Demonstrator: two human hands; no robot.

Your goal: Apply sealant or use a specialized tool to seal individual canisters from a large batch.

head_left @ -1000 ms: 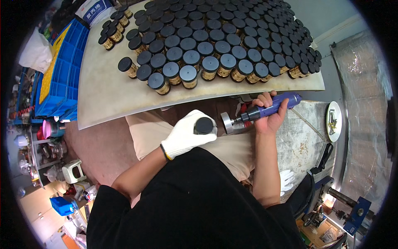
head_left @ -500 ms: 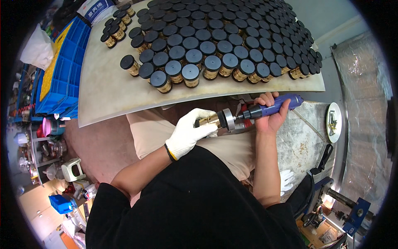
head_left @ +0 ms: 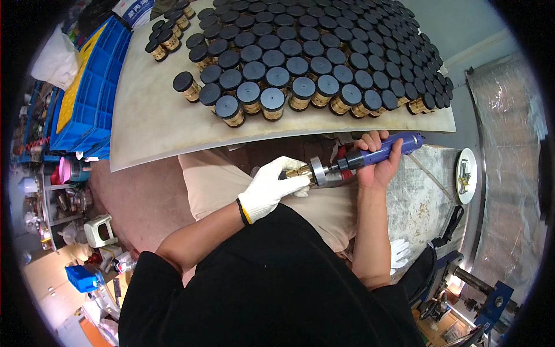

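We hold a brass part (head_left: pixel 299 172) in our left hand (head_left: pixel 272 188), which wears a white glove with a dark and yellow cuff. Its fingers are curled shut around the part, and the forearm rises from lower left, bent at the elbow, across our lap. Our right hand (head_left: pixel 377 157) is bare; its fingers wrap tight around a blue power tool (head_left: pixel 376 153) that lies nearly level, tilted slightly up to the right. The right forearm runs almost straight up from the lower edge, wrist bent over the tool's grip. The tool's metal disc head (head_left: pixel 317 170) meets the brass part just beside the gloved fingertips, so both hands come together over our beige trousers (head_left: pixel 214 185), below the near edge of the table (head_left: pixel 150 121).

On the table stand many brass parts with black caps (head_left: pixel 300 63), packed in close rows, touching or nearly so. Blue crates (head_left: pixel 87 92) sit at its left. A white plate (head_left: pixel 464 176) lies to the right, well apart from the hands.
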